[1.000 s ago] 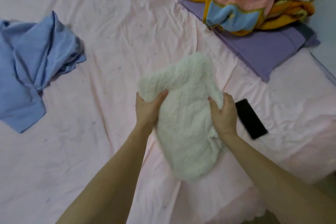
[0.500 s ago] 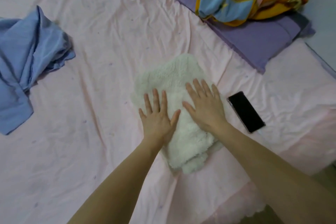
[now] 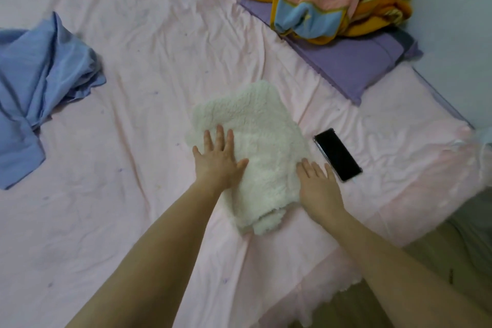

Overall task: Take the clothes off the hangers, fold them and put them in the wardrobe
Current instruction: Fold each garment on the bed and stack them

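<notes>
The folded white fleece garment (image 3: pixel 250 152) lay on the pink bedsheet (image 3: pixel 133 88) between the two hands: the left hand (image 3: pixel 218 160) rested flat on its left edge with fingers straight and spread, and the right hand (image 3: pixel 319 186) lay flat against its right edge, fingers straight and holding nothing. A black phone (image 3: pixel 337 154) lay face up just beyond the right hand's fingertips, apart from the garment, while a crumpled blue shirt (image 3: pixel 40 82) sat well out from the left hand and a heap of coloured blankets (image 3: pixel 324 0) on a purple pillow (image 3: pixel 354 61) lay far beyond the right hand. No brand, label or writing could be read on any item.
</notes>
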`<action>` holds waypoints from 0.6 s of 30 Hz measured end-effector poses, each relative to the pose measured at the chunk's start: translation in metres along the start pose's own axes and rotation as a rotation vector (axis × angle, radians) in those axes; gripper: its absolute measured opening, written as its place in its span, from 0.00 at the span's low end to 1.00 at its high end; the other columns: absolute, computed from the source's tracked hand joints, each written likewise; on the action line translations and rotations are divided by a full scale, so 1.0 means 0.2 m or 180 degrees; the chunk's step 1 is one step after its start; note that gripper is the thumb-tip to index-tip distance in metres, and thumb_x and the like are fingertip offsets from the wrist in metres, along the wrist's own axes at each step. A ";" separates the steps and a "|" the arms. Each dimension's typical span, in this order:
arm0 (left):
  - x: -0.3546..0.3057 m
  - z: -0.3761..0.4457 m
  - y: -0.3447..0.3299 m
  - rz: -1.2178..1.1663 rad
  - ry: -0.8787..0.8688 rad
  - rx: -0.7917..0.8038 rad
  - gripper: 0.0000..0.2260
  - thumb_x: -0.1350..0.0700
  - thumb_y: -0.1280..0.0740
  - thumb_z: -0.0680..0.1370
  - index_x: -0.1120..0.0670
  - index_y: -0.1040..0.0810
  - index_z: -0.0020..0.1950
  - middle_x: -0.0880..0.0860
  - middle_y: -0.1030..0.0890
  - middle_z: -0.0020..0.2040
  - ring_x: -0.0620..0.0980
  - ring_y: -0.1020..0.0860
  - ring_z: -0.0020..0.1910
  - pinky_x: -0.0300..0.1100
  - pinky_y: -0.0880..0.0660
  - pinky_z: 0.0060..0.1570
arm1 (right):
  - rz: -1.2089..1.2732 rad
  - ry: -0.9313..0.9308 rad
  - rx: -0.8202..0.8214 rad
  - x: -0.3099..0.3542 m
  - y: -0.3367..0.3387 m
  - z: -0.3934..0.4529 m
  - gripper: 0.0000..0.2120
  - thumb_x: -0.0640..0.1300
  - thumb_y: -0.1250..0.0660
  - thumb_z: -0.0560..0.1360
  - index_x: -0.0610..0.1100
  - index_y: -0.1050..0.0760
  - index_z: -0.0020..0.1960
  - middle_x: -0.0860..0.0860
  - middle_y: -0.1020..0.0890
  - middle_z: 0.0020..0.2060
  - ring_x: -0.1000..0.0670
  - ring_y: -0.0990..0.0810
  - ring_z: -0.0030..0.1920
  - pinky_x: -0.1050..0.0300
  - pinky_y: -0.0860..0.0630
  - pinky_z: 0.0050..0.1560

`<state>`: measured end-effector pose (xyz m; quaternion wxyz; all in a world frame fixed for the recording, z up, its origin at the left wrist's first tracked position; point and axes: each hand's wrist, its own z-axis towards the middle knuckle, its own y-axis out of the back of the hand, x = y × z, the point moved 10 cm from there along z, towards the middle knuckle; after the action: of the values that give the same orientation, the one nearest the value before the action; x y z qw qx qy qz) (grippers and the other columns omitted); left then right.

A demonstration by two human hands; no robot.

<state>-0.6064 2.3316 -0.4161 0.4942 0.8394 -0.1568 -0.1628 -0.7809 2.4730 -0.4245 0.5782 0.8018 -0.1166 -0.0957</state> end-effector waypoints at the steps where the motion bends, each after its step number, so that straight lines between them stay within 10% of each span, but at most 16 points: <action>1: -0.02 -0.02 0.02 -0.0072 -0.0036 -0.0085 0.36 0.34 0.53 0.79 0.52 0.64 0.78 0.53 0.66 0.78 0.58 0.63 0.77 0.62 0.52 0.74 | 0.0164 -0.0146 -0.0225 0.01 0.05 -0.02 0.30 0.45 0.43 0.80 0.41 0.50 0.78 0.43 0.46 0.78 0.44 0.45 0.77 0.45 0.50 0.75; 3: -0.07 -0.07 0.04 -0.0192 -0.0172 -0.0233 0.36 0.35 0.53 0.79 0.52 0.63 0.79 0.54 0.64 0.78 0.58 0.63 0.77 0.59 0.51 0.74 | 0.0660 -0.0260 -0.0503 0.06 0.12 -0.03 0.28 0.51 0.47 0.81 0.44 0.47 0.78 0.43 0.45 0.77 0.44 0.45 0.77 0.45 0.46 0.75; 7: -0.10 -0.20 0.00 -0.0018 -0.0404 -0.0001 0.36 0.35 0.50 0.80 0.52 0.63 0.79 0.53 0.64 0.78 0.57 0.63 0.77 0.59 0.53 0.75 | 0.1058 -0.0360 0.0555 0.12 -0.05 0.00 0.29 0.57 0.52 0.82 0.51 0.56 0.79 0.48 0.54 0.79 0.46 0.51 0.78 0.44 0.54 0.75; 12: 0.10 -0.31 0.11 0.0084 -0.0129 0.0011 0.29 0.41 0.45 0.81 0.55 0.44 0.76 0.56 0.40 0.75 0.57 0.43 0.75 0.57 0.43 0.72 | 0.0702 -0.0409 -0.0231 0.18 0.30 -0.02 0.22 0.49 0.45 0.81 0.43 0.37 0.72 0.45 0.29 0.68 0.43 0.29 0.66 0.47 0.38 0.68; 18: 0.62 -0.63 0.35 -0.0362 0.0322 -0.0020 0.19 0.47 0.42 0.81 0.56 0.31 0.68 0.54 0.25 0.64 0.56 0.26 0.61 0.46 0.31 0.52 | 0.0813 0.0303 -0.0054 0.88 0.66 -0.11 0.17 0.46 0.44 0.81 0.42 0.32 0.67 0.43 0.24 0.61 0.41 0.25 0.60 0.50 0.29 0.56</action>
<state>-0.4476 2.3446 -0.3104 0.4940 0.8526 -0.0832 -0.1485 -0.6164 2.4006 -0.2960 0.5972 0.7792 -0.1895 0.0159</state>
